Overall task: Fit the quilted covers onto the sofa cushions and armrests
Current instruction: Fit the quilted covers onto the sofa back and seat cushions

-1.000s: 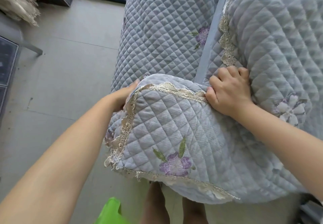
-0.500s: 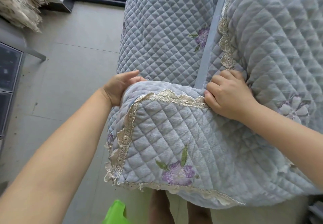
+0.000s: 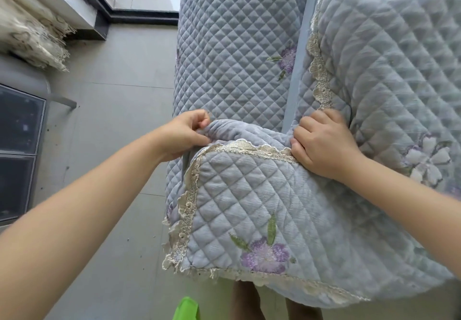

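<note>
Now both hands pinch the quilted cover (image 3: pixel 249 195) draped over the sofa's front corner — left hand (image 3: pixel 185 135) at the fold, right hand (image 3: pixel 321 145) by the lace; pull evenly, keeping the trim straight.

We see open floor (image 3: pixel 119 125) left of the armrest (image 3: pixel 234 52). A green thing (image 3: pixel 187 309) sits below, and a glass cabinet (image 3: pixel 20 150) bounds the far left.
</note>
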